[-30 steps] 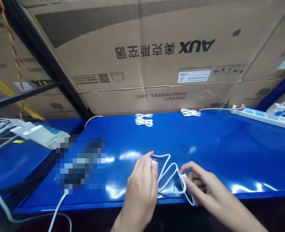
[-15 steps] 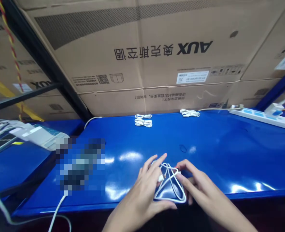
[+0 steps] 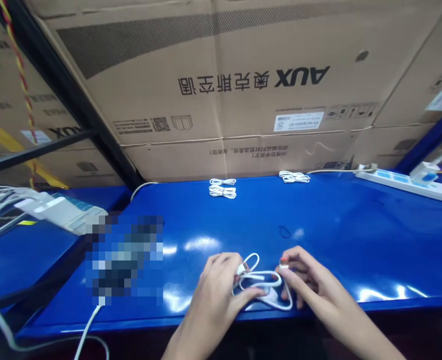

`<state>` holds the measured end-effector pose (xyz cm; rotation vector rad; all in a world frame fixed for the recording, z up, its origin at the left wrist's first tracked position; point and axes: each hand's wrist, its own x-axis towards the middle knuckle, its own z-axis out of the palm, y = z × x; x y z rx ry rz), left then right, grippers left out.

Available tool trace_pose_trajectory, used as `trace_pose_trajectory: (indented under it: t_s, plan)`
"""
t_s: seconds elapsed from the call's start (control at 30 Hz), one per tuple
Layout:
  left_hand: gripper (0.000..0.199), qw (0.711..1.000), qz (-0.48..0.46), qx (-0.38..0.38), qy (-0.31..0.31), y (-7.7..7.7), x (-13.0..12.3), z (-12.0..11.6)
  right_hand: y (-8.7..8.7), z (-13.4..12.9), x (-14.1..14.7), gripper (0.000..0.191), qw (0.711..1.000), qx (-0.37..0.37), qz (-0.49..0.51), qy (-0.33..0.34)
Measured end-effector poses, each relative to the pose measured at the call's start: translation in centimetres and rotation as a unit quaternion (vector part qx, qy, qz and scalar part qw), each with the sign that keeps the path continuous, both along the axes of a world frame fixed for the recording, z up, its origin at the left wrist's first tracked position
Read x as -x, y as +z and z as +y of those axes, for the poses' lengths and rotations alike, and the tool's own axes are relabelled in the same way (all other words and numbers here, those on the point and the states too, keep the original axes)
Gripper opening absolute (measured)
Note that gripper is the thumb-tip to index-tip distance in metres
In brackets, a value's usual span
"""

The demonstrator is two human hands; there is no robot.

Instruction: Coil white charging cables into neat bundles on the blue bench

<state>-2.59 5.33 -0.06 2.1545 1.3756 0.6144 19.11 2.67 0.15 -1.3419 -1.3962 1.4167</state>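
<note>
Near the front edge of the blue table (image 3: 251, 225), a loosely looped white charging cable (image 3: 269, 299) is between my two hands. My left hand (image 3: 219, 285) is closed on the loops at their left side, its thumb pressing across them. A white plug end (image 3: 241, 269) shows beside its fingers. Between thumb and forefinger, my right hand (image 3: 309, 280) pinches the cable's other plug (image 3: 284, 264), which is white with an orange tip. The loops hang partly over the tabletop, and some strands are hidden behind my fingers.
At the back lie bundled white cables (image 3: 223, 189) and another tied bundle (image 3: 294, 176). A thin dark loop (image 3: 284, 231) rests mid-table. Power strips stand at right (image 3: 408, 184) and left (image 3: 71, 215). A large cardboard box (image 3: 221, 110) walls the back; a pixelated patch covers the left.
My left hand's spread fingers have curled in around the cable. The right hand has lifted the orange-tipped plug into clear view, and the loops have shifted shape.
</note>
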Motion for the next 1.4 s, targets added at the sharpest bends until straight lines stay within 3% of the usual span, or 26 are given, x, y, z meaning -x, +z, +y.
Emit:
trace_pose_trajectory:
  t_s: [0.13, 0.27, 0.37, 0.47, 0.6, 0.77, 0.9, 1.1, 1.17, 1.27, 1.3, 1.4]
  plan:
    - [0.026, 0.995, 0.04, -0.066, 0.057, -0.2, -0.7, -0.2, 0.3, -0.2, 1.0, 0.035, 0.998, 0.03, 0.045, -0.022]
    - [0.031, 0.996, 0.046, -0.074, 0.035, -0.1, -0.9, -0.5, -0.2, -0.2, 2.2, 0.037, 0.997, 0.024, 0.049, -0.045]
    - [0.036, 0.998, 0.051, -0.044, 0.019, -0.1, -0.6, -0.5, -0.7, 0.2, 2.2, 0.037, 0.997, -0.021, -0.009, -0.073]
    - [0.029, 0.998, 0.053, -0.03, 0.0, -0.1, -0.1, -0.3, -0.8, 0.6, 1.4, 0.036, 0.988, -0.075, -0.1, -0.09]
    - [0.017, 0.998, 0.049, -0.017, -0.041, 0.5, 0.5, 0.1, -0.3, 0.8, 0.2, 0.034, 0.983, -0.107, -0.111, -0.096]
    - [0.017, 0.988, 0.036, -0.056, -0.139, 1.2, 0.8, 0.3, -0.3, 0.7, 0.2, 0.032, 0.982, -0.132, -0.121, -0.065]
    - [0.028, 0.984, 0.003, -0.038, -0.174, 1.1, 0.8, 0.1, -1.2, 0.5, 0.8, 0.031, 0.967, -0.187, -0.171, 0.031]
    - [0.028, 0.996, -0.055, 0.015, -0.075, 0.9, 1.1, -0.3, -2.5, 0.3, 1.0, 0.035, 0.935, -0.204, -0.274, 0.096]
    - [0.046, 0.996, -0.043, 0.024, -0.076, 1.0, 1.7, -0.4, -2.4, 0.5, 1.0, 0.033, 0.933, -0.21, -0.273, 0.102]
    - [0.097, 0.993, -0.037, 0.025, -0.11, 1.4, 2.8, -0.6, -2.0, 0.7, 1.0, 0.028, 0.931, -0.232, -0.266, 0.092]
    - [0.096, 0.992, -0.039, 0.033, -0.112, 1.6, 3.1, -0.6, -1.7, 0.8, 1.0, 0.026, 0.929, -0.239, -0.265, 0.094]
    - [0.05, 0.993, -0.039, 0.072, -0.08, 2.2, 3.7, -0.8, -1.2, 0.7, 1.2, 0.028, 0.923, -0.253, -0.267, 0.112]
